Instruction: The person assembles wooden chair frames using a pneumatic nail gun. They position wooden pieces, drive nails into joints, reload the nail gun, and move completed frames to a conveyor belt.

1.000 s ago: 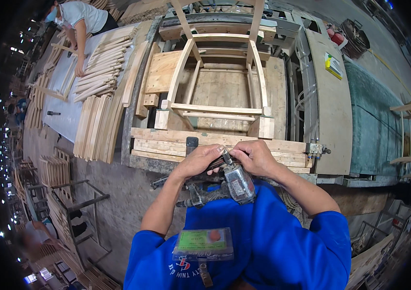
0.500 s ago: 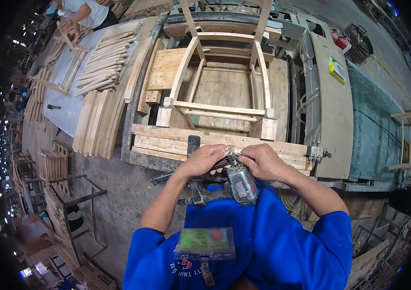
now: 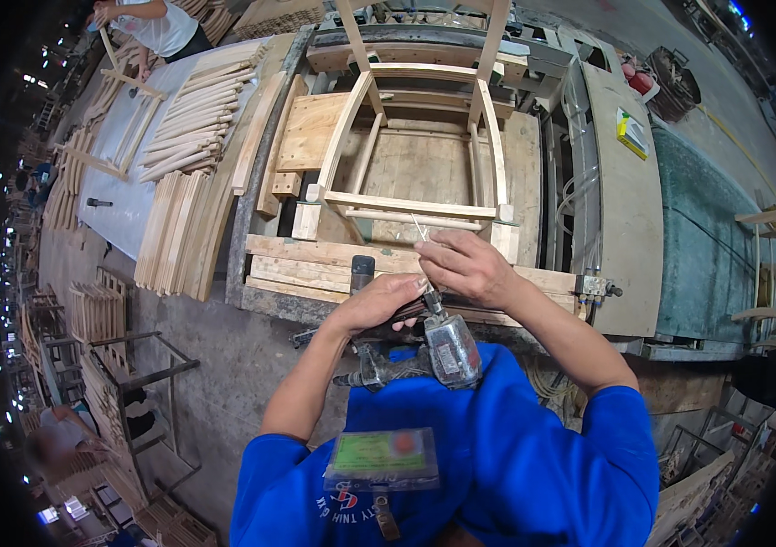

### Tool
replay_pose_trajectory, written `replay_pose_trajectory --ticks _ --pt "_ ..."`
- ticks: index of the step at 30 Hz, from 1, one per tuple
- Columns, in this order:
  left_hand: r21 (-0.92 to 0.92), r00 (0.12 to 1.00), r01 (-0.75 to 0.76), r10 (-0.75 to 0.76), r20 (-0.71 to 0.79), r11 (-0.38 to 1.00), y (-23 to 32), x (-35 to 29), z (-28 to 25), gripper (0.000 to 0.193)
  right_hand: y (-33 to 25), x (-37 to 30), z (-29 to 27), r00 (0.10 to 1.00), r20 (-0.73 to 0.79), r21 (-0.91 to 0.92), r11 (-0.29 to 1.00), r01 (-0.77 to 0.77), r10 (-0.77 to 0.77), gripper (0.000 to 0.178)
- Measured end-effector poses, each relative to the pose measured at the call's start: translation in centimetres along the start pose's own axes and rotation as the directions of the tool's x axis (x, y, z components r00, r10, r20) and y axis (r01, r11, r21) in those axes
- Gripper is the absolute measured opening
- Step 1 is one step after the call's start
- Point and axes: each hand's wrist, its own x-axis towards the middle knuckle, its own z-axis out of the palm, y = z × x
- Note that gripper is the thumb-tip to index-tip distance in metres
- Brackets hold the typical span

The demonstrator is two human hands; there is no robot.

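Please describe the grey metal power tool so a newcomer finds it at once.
Find the pale wooden chair frame, top centre. Lower, beside the bare left hand and before the blue cloth shirt, is the scuffed grey metal power tool; its blocky body stands out from wood and cloth.

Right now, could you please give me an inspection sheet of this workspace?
Surface: workbench of worn boards, with stacked beams along its near edge.
Job's things: wooden chair frame on the bench; grey handheld tool in front of the person's body.
Clutter: yellow-and-white packet on the right-hand panel; piled wooden sticks on the left table.
Hands: left hand grips the tool's front end; right hand pinches a thin pale strip.
Cables: coiled cord below the bench edge; where it leads is unclear.
Surroundings: co-worker beside the left table.
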Motion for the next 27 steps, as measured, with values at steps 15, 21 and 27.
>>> replay_pose_trajectory --ticks 15,21,27 --pt "-0.009 1.000 0.013 -0.013 0.027 1.000 -1.1 -0.3 -0.7 0.040 -3.4 -3.2 0.3 0.499 0.200 0.579 0.309 -0.754 0.843 0.020" --pt "-0.056 0.998 -0.042 0.040 -0.038 0.998 -1.1 0.1 -0.1 0.044 -6.5 -1.6 0.7 0.386 0.487 0.540 0.077 -0.838 0.783 0.021" --pt "-0.094 0.993 -0.045 0.034 -0.112 0.995 -2.0 -0.4 -0.4 0.047 -6.4 -0.6 2.1 0.408 0.221 0.707 0.143 -0.693 0.886 0.021"
